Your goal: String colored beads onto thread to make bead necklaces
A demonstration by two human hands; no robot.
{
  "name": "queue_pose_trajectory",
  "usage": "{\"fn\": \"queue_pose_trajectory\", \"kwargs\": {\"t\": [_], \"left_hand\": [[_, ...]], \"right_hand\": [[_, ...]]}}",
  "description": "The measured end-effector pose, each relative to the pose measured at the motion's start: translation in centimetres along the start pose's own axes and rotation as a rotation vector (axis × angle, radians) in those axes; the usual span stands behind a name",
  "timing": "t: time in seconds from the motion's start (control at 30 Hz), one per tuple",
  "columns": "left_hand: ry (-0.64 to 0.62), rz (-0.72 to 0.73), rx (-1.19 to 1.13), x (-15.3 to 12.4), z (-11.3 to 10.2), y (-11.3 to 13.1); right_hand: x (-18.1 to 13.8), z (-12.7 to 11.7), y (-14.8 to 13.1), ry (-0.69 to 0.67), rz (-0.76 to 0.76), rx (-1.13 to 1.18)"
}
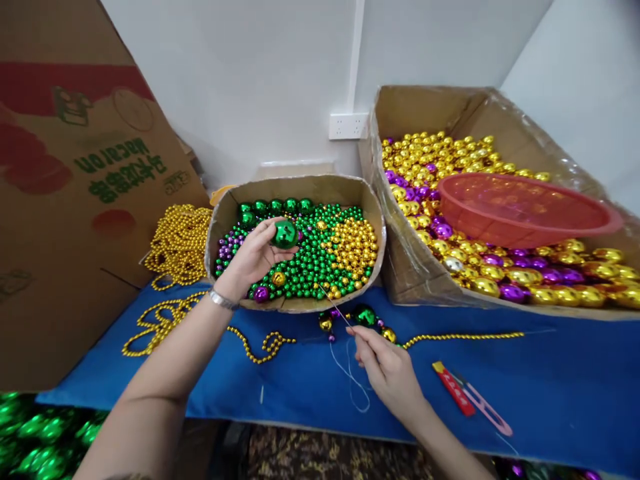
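Note:
My left hand [257, 253] holds a large shiny green bead [285, 234] above a low cardboard box [295, 306] of small green, gold and purple beads. A long thin needle [334, 303] is pinched in the fingers of my right hand [383, 367], its tip pointing up and left at the box's near edge. White thread [349, 373] loops down onto the blue cloth beside that hand. Partly behind my right hand lies a string of mixed beads [367, 315] in green, gold and purple, joined to a gold bead chain [465, 336] that runs right.
A big carton [400, 267] of gold and purple beads stands at the right, with a red plastic basin [530, 230] in it. Gold bead strands [180, 243] pile up beside a tall carton [100, 267] at the left. Pink snips [487, 410] and a red-and-yellow packet [454, 390] lie on the blue cloth [575, 380].

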State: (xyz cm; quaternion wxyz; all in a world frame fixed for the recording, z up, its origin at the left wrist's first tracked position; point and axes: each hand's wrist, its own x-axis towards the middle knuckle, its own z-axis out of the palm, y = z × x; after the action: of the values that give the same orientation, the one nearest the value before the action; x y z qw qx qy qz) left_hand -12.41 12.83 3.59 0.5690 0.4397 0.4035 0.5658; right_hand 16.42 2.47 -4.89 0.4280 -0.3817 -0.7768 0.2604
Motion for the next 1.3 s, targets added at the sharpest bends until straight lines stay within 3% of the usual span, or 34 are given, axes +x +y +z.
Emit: {"fn": "queue_pose_trajectory", "kwargs": {"t": [0.13, 0.3, 0.6, 0.73, 0.83, 0.93, 1.1, 1.3], "left_hand": [[-0.046, -0.027, -0.075, -4.2, 2.7, -2.0], [-0.007, 0.002, -0.032, -7.0, 4.5, -4.3], [-0.004, 0.023, 0.053, -8.7, 5.7, -5.2], [0.038, 0.153, 0.226, -9.1, 6.0, -5.3], [-0.004, 0.221, 0.331, -9.9, 6.9, -5.9], [-0.044, 0.200, 0.302, -10.8, 8.0, -6.9], [0.004, 0.139, 0.136, -11.5, 8.7, -8.1], [-0.027, 0.187, 0.123, -12.3, 8.9, -8.9]], "right_hand": [[-0.2, -0.3, -0.5, 0.080, -0.117, -0.103], [-1.3, -1.1, -1.0, 0.098, -0.133, -0.178], [-2.9, -2.0, -1.0, 0.059, -0.109, -0.300], [-3.3, -2.1, -0.4, 0.043, -0.134, -0.430], [-3.3, -1.7, 0.1, 0.034, -0.148, -0.509], [-3.2, -1.2, 0.3, 0.052, -0.146, -0.472], [-3.6, -0.9, 0.5, 0.055, -0.110, -0.276], [-4.2, -0.3, 0.9, 0.047, -0.058, -0.214]]}}
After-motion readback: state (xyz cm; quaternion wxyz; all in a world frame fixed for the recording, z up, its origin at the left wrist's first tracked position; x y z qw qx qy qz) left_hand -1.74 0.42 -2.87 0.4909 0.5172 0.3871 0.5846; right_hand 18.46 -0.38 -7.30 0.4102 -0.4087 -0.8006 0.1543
